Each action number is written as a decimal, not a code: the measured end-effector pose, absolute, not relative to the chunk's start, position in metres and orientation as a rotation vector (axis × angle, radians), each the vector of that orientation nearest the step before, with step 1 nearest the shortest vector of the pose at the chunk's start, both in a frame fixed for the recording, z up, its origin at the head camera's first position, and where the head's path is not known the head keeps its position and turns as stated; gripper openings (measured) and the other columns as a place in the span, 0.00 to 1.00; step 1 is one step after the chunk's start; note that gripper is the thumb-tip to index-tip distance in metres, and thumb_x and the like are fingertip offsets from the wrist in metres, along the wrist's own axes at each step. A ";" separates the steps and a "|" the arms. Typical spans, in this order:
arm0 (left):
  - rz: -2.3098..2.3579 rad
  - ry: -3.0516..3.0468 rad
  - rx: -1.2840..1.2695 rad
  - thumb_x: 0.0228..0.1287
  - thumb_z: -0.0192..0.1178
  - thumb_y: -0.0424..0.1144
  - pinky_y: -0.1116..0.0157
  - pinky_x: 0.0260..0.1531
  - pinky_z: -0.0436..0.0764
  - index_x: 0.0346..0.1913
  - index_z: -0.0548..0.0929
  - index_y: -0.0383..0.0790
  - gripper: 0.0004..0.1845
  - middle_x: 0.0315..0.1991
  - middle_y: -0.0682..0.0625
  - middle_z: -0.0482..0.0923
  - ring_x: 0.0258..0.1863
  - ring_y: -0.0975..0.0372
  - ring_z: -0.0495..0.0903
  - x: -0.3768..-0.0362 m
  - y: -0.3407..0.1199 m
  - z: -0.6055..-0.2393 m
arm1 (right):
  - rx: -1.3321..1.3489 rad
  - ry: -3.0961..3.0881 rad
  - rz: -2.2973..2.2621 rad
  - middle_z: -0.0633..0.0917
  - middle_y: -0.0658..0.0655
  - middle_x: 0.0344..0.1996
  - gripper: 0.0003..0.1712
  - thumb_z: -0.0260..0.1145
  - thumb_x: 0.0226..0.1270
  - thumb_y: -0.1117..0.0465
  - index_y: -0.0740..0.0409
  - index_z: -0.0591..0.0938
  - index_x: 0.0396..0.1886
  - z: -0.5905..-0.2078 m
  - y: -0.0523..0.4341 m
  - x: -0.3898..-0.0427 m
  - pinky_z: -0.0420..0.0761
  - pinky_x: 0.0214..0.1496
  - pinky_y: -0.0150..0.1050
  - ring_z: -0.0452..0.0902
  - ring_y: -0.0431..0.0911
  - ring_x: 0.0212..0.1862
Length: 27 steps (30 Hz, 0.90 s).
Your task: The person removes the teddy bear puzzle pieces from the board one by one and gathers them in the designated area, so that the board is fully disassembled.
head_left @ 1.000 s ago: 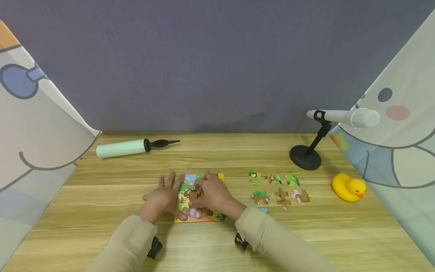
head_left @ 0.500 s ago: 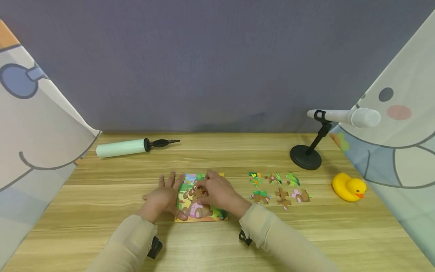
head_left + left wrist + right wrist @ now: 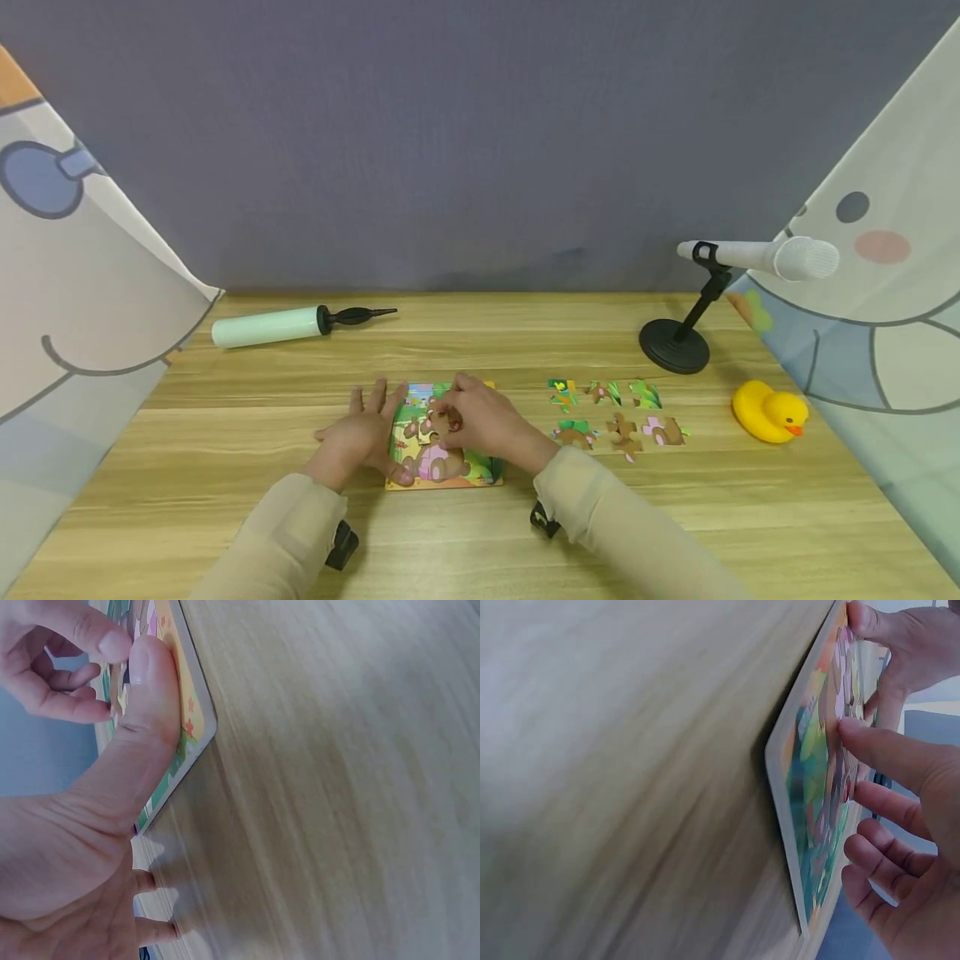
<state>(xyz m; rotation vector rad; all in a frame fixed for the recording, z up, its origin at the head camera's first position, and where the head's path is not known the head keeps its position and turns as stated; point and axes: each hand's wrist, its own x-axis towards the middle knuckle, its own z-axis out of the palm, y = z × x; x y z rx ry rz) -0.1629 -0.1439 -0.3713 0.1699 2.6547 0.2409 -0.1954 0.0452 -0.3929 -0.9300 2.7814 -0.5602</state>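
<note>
In the head view, a small picture puzzle board (image 3: 480, 481) with bears on it lies flat on the table. My left hand (image 3: 362, 437) is spread at its left side, the thumb (image 3: 154, 690) resting on the board's near-left corner. My right hand (image 3: 486, 423) is over the board's upper right part. Its thumb and index finger pinch a brown puzzle piece (image 3: 438, 422) at the board's surface, while the other fingers (image 3: 877, 859) curl loosely. The right hand covers part of the picture, so how the piece sits is partly hidden.
Several loose puzzle pieces (image 3: 622, 435) lie in two rows right of the board. Farther right are a yellow rubber duck (image 3: 768, 413) and a white microphone (image 3: 802, 259) on a black stand (image 3: 675, 346). A mint-green hand pump (image 3: 268, 327) lies at the back left.
My right hand has shifted slightly right and away from me, and the pinched piece has turned or shifted with it. My left hand stays still. The right sleeve now hides a blue piece seen earlier.
</note>
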 end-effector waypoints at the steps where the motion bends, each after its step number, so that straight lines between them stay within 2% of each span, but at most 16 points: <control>1: 0.245 2.653 0.168 0.22 0.71 0.62 0.25 0.32 0.59 0.71 0.41 0.43 0.71 0.70 0.35 0.33 0.65 0.34 0.35 -0.163 -0.144 -0.371 | -0.938 2.776 -0.571 0.70 0.44 0.33 0.22 0.73 0.48 0.49 0.47 0.82 0.45 -0.393 0.047 -0.196 0.70 0.27 0.27 0.65 0.36 0.32; 7: 0.262 2.647 0.164 0.21 0.71 0.61 0.25 0.32 0.58 0.71 0.41 0.43 0.71 0.70 0.35 0.32 0.65 0.34 0.34 -0.164 -0.144 -0.371 | -0.950 2.768 -0.593 0.72 0.45 0.36 0.27 0.70 0.47 0.43 0.47 0.81 0.48 -0.390 0.062 -0.195 0.71 0.30 0.28 0.67 0.37 0.31; 14: 0.247 2.650 0.161 0.21 0.71 0.62 0.25 0.32 0.59 0.71 0.41 0.44 0.71 0.70 0.35 0.33 0.65 0.35 0.35 -0.164 -0.145 -0.372 | -0.978 2.780 -0.601 0.74 0.47 0.44 0.28 0.70 0.49 0.43 0.44 0.78 0.51 -0.380 0.079 -0.190 0.75 0.37 0.34 0.72 0.40 0.38; 21: 0.261 2.661 0.166 0.20 0.71 0.62 0.25 0.31 0.58 0.71 0.42 0.44 0.71 0.70 0.35 0.34 0.65 0.34 0.35 -0.164 -0.145 -0.373 | -0.997 2.823 -0.586 0.75 0.48 0.45 0.27 0.70 0.49 0.44 0.44 0.79 0.51 -0.372 0.100 -0.186 0.73 0.30 0.34 0.73 0.40 0.32; 27: 0.271 2.669 0.178 0.20 0.72 0.62 0.25 0.31 0.58 0.71 0.42 0.44 0.71 0.70 0.35 0.34 0.65 0.34 0.35 -0.164 -0.145 -0.374 | -0.977 2.828 -0.642 0.76 0.47 0.45 0.26 0.70 0.50 0.45 0.45 0.79 0.50 -0.369 0.123 -0.182 0.75 0.35 0.36 0.75 0.41 0.36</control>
